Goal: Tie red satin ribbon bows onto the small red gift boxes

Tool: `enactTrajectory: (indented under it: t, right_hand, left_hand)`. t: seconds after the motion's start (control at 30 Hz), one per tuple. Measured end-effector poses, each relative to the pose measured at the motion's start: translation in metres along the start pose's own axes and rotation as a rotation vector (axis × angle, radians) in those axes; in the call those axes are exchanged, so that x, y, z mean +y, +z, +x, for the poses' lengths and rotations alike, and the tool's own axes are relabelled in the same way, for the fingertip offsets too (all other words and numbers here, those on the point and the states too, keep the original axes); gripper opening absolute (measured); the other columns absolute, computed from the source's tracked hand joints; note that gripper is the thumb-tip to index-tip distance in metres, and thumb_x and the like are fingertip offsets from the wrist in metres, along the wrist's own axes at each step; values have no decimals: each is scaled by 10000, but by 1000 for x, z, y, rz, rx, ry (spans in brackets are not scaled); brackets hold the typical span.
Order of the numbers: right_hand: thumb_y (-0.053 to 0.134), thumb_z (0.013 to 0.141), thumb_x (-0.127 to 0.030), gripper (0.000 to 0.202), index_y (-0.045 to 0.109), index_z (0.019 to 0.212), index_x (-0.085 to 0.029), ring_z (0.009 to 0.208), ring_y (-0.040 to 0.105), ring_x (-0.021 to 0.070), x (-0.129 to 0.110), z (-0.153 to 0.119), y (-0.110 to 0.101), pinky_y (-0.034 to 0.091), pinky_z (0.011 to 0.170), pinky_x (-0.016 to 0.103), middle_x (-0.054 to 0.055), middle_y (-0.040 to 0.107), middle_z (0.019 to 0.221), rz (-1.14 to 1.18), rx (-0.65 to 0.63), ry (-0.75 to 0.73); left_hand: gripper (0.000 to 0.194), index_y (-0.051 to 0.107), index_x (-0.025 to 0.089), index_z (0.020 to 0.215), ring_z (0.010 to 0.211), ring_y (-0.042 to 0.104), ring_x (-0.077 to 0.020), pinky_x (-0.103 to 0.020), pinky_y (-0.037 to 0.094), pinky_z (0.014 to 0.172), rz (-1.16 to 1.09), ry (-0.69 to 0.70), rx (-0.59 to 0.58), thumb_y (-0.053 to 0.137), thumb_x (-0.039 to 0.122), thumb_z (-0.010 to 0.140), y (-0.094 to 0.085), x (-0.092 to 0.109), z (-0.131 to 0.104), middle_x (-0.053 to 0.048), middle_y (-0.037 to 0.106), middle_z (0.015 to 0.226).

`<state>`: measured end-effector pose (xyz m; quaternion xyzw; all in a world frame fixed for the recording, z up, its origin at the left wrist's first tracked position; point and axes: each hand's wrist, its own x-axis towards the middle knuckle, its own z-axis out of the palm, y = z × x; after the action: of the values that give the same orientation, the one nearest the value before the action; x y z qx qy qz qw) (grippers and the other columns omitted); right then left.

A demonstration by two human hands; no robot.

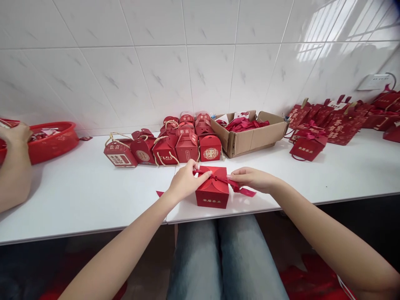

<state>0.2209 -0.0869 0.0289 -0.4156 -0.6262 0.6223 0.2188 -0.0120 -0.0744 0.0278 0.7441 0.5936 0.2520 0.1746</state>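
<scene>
A red gift box [212,196] with gold characters on its front stands near the table's front edge, its top flaps folded together. Dark red ribbon [237,186] crosses over the top, with one loose tail lying to the right and another tip showing at the left. My left hand [189,179] is closed on the ribbon at the box's upper left, the thumb pressed on the top near the crossing. Just right of the box, my right hand [251,178] pinches the ribbon between thumb and fingers.
Several red boxes with rope handles [165,150] stand behind. A cardboard carton [253,141] holds red ribbons. At right are a finished-looking bowed box [308,146] and red bags [343,125]. Another person's arm [14,166] reaches over a red basin [59,148] at left.
</scene>
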Motion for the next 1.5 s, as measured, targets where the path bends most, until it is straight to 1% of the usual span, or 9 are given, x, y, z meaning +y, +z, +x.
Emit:
enactTrajectory:
  t: [0.2,0.33,0.5,0.7,1.0,1.2,1.3,1.43,1.5]
  right_hand:
    - [721,736,-310,199,636,774,-134,756,580,126,1,-13,-11,413,743,261,37,645,783,304,-89,-26]
    - [738,707,-234,162,664,828,-155,708,593,123,-2,-18,-16,445,731,261,8,633,709,426,-29,-61]
    - [670,777,-230,243,682,1012,-168,820,619,140,-7,-18,-14,470,836,285,52,673,913,439,17,-155]
    - [650,800,-203,340,640,1139,-185,913,636,144,-16,-14,-2,459,893,289,65,684,1034,435,-38,-204]
    - [718,740,-314,325,649,1019,-162,714,582,115,-18,-10,10,456,681,241,21,656,807,88,201,-183]
    - [608,780,-306,189,673,848,-142,665,528,105,-20,4,32,410,635,230,-6,611,743,-41,193,-277]
    - [590,747,-282,173,661,720,-126,603,503,101,-21,11,39,383,576,224,-12,588,646,-41,281,-249]
    - [614,716,-278,172,693,757,-131,668,560,126,-21,14,47,429,619,236,21,660,754,33,403,-241]
    - [640,717,-301,203,698,820,-136,729,590,142,-20,13,49,460,660,247,42,678,846,83,409,-271]
  left_hand:
    - [425,390,246,817,691,557,-190,-277,349,580,27,-23,10,549,629,728,-1,4,-4,10,601,800]
    - [422,409,250,853,741,581,-217,-296,367,609,46,-17,28,560,624,725,0,4,-3,-3,614,824]
    - [268,503,243,936,1022,543,-257,-421,348,911,48,172,178,619,394,748,-2,14,-3,-48,614,1049]
    - [206,601,239,928,989,590,-229,-394,378,935,-207,380,-11,593,367,766,-10,41,-3,-32,674,1019]
    - [195,605,199,710,700,588,-157,-280,442,704,-298,289,92,497,323,816,-13,36,4,6,661,728]
    - [110,593,179,756,712,592,-149,-251,456,661,-501,224,56,532,272,759,-9,42,4,-8,646,752]
    - [92,573,169,758,693,577,-141,-254,456,663,-588,166,29,556,249,716,-9,44,6,-8,622,737]
    - [151,560,166,784,770,561,-152,-268,454,720,-727,176,-115,579,260,667,-21,33,7,-13,586,802]
    - [195,558,175,831,883,550,-167,-276,444,788,-725,169,-112,569,264,658,-27,20,6,-18,573,892]
